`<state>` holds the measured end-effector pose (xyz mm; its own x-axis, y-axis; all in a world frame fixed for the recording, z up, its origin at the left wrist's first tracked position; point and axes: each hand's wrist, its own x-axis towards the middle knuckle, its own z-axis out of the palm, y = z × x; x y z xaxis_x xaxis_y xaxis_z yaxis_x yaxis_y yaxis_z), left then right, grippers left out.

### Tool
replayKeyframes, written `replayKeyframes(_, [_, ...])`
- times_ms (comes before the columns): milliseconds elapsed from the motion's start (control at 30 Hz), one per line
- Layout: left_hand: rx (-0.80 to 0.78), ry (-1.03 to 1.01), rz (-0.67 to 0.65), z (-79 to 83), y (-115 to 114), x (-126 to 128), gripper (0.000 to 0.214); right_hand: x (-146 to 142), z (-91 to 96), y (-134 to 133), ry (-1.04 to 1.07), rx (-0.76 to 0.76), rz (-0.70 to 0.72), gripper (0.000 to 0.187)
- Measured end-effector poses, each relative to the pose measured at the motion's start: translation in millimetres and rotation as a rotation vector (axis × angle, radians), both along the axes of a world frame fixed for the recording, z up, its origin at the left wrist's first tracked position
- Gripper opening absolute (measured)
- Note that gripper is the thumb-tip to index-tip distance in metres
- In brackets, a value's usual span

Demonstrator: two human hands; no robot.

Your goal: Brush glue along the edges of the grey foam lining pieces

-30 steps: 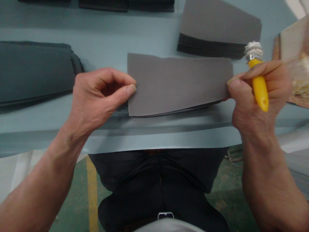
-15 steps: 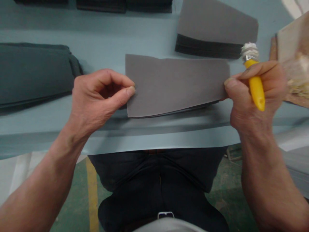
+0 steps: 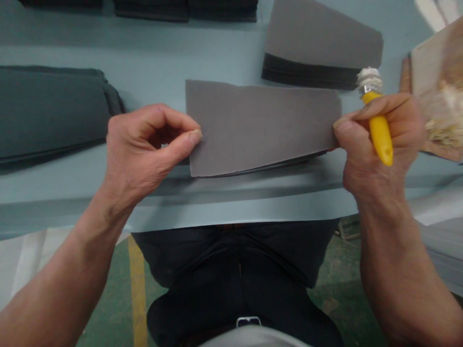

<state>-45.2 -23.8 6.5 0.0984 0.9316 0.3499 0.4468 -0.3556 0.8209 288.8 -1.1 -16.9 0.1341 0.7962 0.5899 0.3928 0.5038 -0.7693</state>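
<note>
A flat grey panel [image 3: 264, 130], four-sided with a slightly curved lower edge, is stretched between my hands above the table. Its left edge is pinched between the thumb and forefinger of my left hand [image 3: 148, 149]. My right hand [image 3: 379, 140] pinches the narrower right end. Tucked across that same hand is a brush with a yellow handle [image 3: 381, 137], its short bristles [image 3: 369, 77] coated white and pointing away from me. Under the panel's lower edge a darker layer shows; whether it is attached, I cannot tell.
Behind the panel lies a stack of similar grey pieces [image 3: 325, 33] with dark edges. Dark green folded pieces [image 3: 47, 111] lie at the left, and black stacks [image 3: 152, 9] at the back. A stained board [image 3: 437, 86] with yellowish residue is at the right. The table's edge [image 3: 235, 212] runs before me.
The panel and both hands are almost where they were. My right hand and the brush appear slightly further left, along with a small shift of the whole view.
</note>
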Motion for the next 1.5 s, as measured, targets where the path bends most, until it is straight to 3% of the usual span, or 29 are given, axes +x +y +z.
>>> replayKeyframes(433, [-0.035, 0.027, 0.003, -3.4, -4.2, 0.5, 0.004, 7.6, -4.9, 4.0, -0.010, -0.009, 0.055, 0.050])
replayKeyframes(667, [-0.005, 0.059, -0.003, -5.2, -4.8, 0.3, 0.006, 3.3, -0.3, 0.1, 0.044, -0.057, 0.009, 0.029])
replayKeyframes(867, [0.022, 0.111, -0.005, -6.1, -4.6, 0.0, 0.006, 3.8, 1.5, -2.0, 0.044, -0.107, 0.001, 0.035])
replayKeyframes(967, [0.030, 0.128, -0.005, -6.6, -5.0, -0.2, 0.002, 3.3, 1.0, -2.2, 0.045, -0.061, 0.040, 0.027])
replayKeyframes(1167, [0.006, 0.200, 0.048, -3.0, -8.1, 2.4, 0.018, 0.9, -0.1, -2.3, 0.052, -0.036, 0.064, 0.021])
replayKeyframes(1333, [-0.027, 0.264, 0.087, -2.4, -9.1, 3.7, 0.029, 0.3, 0.3, -2.5, 0.051, -0.038, 0.080, 0.032])
replayKeyframes(1500, [-0.055, 0.209, 0.107, -4.6, -6.7, 3.1, 0.022, 2.0, 2.3, -4.1, 0.028, -0.064, 0.068, 0.028])
